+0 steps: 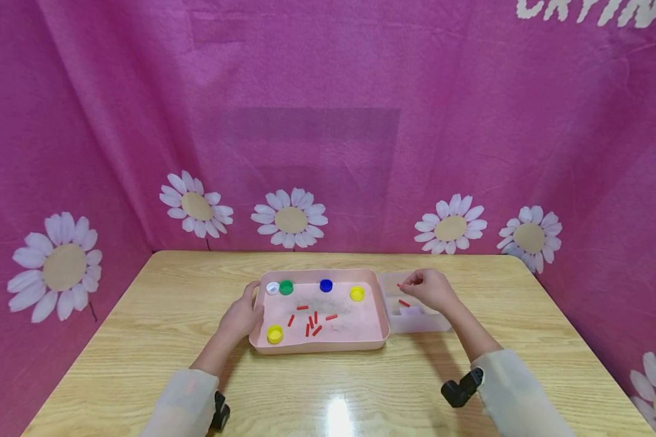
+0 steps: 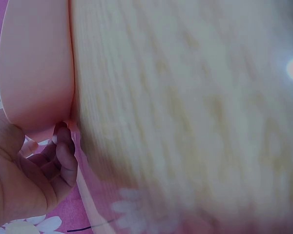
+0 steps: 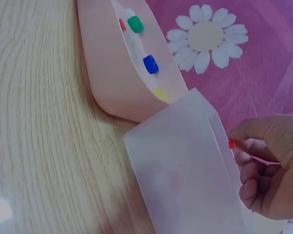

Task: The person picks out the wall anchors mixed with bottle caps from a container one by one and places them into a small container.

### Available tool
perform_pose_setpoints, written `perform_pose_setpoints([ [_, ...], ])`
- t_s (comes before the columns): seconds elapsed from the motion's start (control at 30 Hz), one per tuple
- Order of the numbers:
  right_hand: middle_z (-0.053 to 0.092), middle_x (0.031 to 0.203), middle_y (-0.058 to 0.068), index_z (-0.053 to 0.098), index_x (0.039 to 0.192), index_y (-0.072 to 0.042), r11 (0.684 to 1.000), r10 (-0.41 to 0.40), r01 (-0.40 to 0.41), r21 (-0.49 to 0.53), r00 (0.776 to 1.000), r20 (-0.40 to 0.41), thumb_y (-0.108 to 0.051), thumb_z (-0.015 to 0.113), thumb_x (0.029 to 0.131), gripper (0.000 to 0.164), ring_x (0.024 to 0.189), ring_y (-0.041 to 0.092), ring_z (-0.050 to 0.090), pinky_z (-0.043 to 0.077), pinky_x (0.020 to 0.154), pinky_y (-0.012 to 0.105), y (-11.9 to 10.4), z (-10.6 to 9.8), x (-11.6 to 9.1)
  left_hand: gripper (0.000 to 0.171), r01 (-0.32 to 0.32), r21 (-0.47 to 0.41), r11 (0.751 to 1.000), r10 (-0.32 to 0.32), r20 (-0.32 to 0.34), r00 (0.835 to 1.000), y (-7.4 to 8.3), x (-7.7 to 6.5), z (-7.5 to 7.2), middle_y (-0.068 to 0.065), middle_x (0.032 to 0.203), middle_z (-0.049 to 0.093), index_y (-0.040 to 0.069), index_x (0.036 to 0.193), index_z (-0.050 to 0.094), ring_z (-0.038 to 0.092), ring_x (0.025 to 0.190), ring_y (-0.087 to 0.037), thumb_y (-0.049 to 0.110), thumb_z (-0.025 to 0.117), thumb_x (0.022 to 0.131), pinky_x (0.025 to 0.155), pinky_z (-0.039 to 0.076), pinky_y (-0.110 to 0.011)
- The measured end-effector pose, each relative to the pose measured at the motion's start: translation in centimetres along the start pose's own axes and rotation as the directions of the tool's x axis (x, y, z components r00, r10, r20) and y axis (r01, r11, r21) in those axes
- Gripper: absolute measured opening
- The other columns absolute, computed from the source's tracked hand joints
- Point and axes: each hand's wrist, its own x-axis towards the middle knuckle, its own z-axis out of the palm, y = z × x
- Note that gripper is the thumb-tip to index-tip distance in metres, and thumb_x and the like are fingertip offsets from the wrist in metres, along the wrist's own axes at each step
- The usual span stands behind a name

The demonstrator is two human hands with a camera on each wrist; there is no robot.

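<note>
My left hand (image 1: 242, 317) grips the left end of a shallow pink tray (image 1: 319, 348); in the left wrist view its fingers curl in under the tray's corner. Between thumb and forefinger, my right hand (image 1: 430, 290) pinches a small red stick (image 3: 232, 142) above a translucent box (image 1: 420, 325) at the tray's right side. Another red stick (image 1: 404, 303) lies in that box, next to a pale lilac piece (image 1: 410, 311). Several red sticks (image 1: 315, 317) are scattered over the tray's floor.
Also in the tray are a white cap (image 1: 273, 288), a green cap (image 1: 287, 287), a blue cap (image 1: 326, 286) and two yellow caps, one at the right (image 1: 357, 294), one at the front left. Beneath is a wooden table (image 1: 328, 388), with a pink flowered cloth (image 1: 328, 145) behind.
</note>
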Motion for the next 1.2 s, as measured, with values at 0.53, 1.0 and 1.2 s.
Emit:
perform_pose_setpoints([
  [0.53,0.063,0.075,0.005,0.068,0.083,-0.001,0.997,0.065,-0.066,0.036,0.998,0.009,-0.019,0.066,0.083,0.018,0.071,0.014,0.052,0.042,0.061,0.025,1.7,0.5,0.3,0.06,0.025,-0.02,0.999,-0.025,0.007,1.0,0.1,-0.1,0.0,-0.024,0.126,0.055,0.013,0.148,0.02,0.055,0.09,-0.028,0.023,0.043,0.095,0.084,0.047,-0.044],
  [1.0,0.065,0.071,0.005,0.069,0.08,0.003,0.998,0.059,-0.059,0.033,0.998,-0.015,-0.014,0.067,0.081,0.017,0.065,0.011,0.051,0.042,0.058,0.023,2.8,1.1,0.8,0.061,0.029,-0.038,0.999,-0.028,0.012,1.0,0.2,-0.1,0.1,-0.025,0.131,0.051,0.013,0.149,0.019,0.054,0.097,-0.03,0.022,0.045,0.094,0.092,0.045,-0.049],
  [1.2,0.065,0.071,0.007,0.069,0.081,0.004,0.998,0.053,-0.053,0.016,0.998,-0.021,-0.013,0.066,0.082,0.017,0.066,0.012,0.052,0.042,0.058,0.024,2.7,1.0,0.9,0.061,0.023,-0.025,0.999,-0.023,0.004,1.0,0.1,0.0,0.1,-0.025,0.129,0.053,0.012,0.148,0.019,0.055,0.095,-0.029,0.022,0.044,0.094,0.092,0.045,-0.049],
])
